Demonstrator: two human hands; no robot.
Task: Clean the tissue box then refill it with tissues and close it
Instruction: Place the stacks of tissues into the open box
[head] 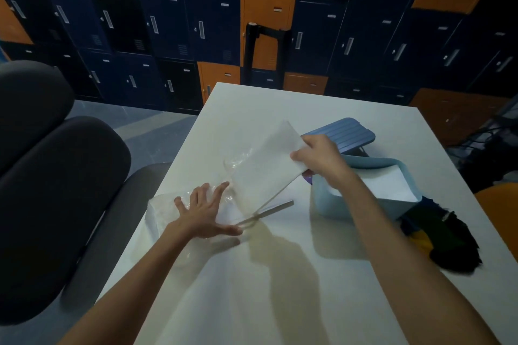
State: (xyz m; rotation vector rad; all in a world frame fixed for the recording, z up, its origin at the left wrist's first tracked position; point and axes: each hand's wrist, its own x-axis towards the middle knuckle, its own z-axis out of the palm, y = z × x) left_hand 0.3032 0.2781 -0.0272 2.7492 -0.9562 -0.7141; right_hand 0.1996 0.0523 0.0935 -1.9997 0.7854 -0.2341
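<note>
We find the right hand clamped on the far end of a white tissue stack, which it holds tilted above the white table, its lower end just over a pair of scissors lying flat. The left hand is spread open, palm down, pinning the clear plastic wrapper near the table's left edge; it grips nothing. The light blue tissue box stands open just right of the stack, white tissue already showing inside, and its ribbed blue lid rests beyond it, tilted against the rear rim. A dark duster with yellow fibres lies at the box's near right corner. We judge the step in hand to be drawing the stack free of the wrapper for loading. To do it well, we advise keeping the wrapper held flat, pulling the stack out along its length so the sheets stay square, then levelling it over the opening before lowering. A one-ended hold risks the sheets fanning or sagging.
</note>
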